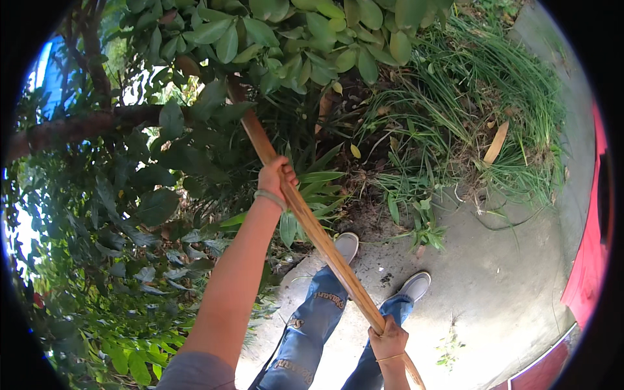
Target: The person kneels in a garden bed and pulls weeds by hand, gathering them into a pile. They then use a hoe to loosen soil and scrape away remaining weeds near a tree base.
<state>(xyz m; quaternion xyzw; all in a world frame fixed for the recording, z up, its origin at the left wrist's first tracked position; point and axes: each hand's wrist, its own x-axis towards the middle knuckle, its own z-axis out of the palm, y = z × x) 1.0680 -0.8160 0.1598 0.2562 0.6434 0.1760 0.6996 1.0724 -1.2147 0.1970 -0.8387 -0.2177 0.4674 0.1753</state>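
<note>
A long wooden pole [317,236] runs slantwise from the leaves at upper left to the bottom edge. My left hand [278,176], with a pale bangle at the wrist, is closed round its upper part. Lower down, my right hand [388,337], with a thin band at the wrist, grips the pole near my legs. The pole's upper end is hidden among the shrub's leaves [292,41], so whether it bears a tool head cannot be seen. Long green grass [438,107] lies to the right of the pole over dark soil [358,141].
My shoes [417,286] stand on a concrete path [492,258] strewn with crumbs of soil. A thick branch [87,127] crosses at left amid dense foliage. A dry brown leaf [496,142] lies on the grass. Something red [582,258] borders the right side.
</note>
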